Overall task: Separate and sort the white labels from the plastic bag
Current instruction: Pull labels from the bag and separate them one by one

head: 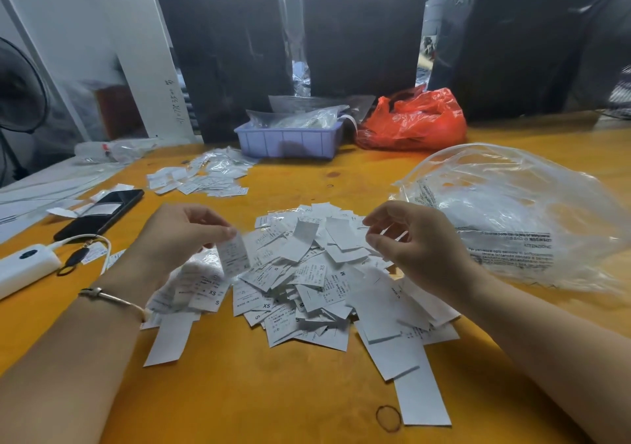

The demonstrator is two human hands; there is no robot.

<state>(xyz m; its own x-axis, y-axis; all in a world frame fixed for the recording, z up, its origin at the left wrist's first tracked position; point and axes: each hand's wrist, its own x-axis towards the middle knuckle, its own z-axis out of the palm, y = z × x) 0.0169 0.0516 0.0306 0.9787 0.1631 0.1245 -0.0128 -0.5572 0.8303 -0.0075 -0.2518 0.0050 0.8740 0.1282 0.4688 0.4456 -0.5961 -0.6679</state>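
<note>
**A:** Let's start at the pinch. Our left hand (184,235) has one white label (234,255) nipped between thumb and fingertips by its top edge, so the label hangs down with its long axis close to vertical, printed face toward us.

**B:** And our right hand (413,242)?

**A:** It holds nothing that we can make out. The fingers are loosely curled and a little spread, hovering above the right side of the heap of labels (307,279), palm turned toward the left hand.

**B:** So which way does the work lie from the pinch?

**A:** Rightward and down. The heap sits between our two hands on the yellow table (273,402), its top just beside the hanging label. A looser cluster of labels marked XS and S lies right under our left wrist; we judge that could be a sorted group, though we can't be sure.

**B:** And the plastic bag (512,211)?

**A:** It's off to the right past our right hand, lying crumpled and apparently emptied; the labels are out of it already.

**B:** Then the next move turns on the size mark.

**A:** Likely. The left hand is nearer the small cluster, the right nearer the heap, so we'd expect the left to drop and the right to pick.
</note>
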